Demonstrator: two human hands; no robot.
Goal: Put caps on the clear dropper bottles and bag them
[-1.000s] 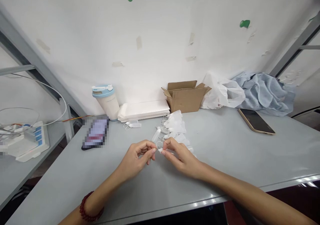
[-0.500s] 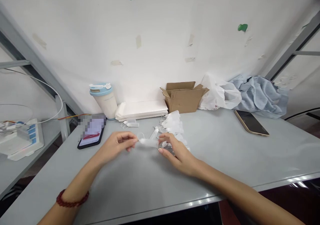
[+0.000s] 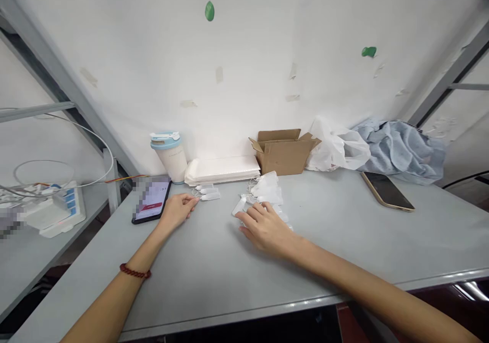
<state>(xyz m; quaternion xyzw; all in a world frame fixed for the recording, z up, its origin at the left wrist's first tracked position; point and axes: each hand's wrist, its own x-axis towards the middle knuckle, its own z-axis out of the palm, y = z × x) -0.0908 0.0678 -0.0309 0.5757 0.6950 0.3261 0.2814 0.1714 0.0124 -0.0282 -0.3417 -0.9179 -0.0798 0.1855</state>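
Note:
My left hand [image 3: 176,210] reaches out to the left over the grey table [image 3: 336,241], a red bead bracelet on its wrist. Its fingers are stretched out and the fingertips touch the near end of a small group of white plastic tags [image 3: 207,194]; I see nothing gripped in it. My right hand [image 3: 263,225] lies palm down with its fingers spread on the near edge of a pile of white tags [image 3: 267,189]. One loose tag [image 3: 239,206] lies just left of those fingers.
A phone with a lit screen [image 3: 152,206] lies beside my left hand. Behind stand a blue-lidded cup [image 3: 170,155], a stack of white sheets [image 3: 222,169], an open cardboard box [image 3: 283,152], a white plastic bag [image 3: 336,147] and blue cloth [image 3: 401,149]. A dark phone [image 3: 387,191] lies at right.
The hands, which pinched one tag between them, have parted. My left hand carried the tag left to the small group by the sheets; my right hand dropped flat onto the pile.

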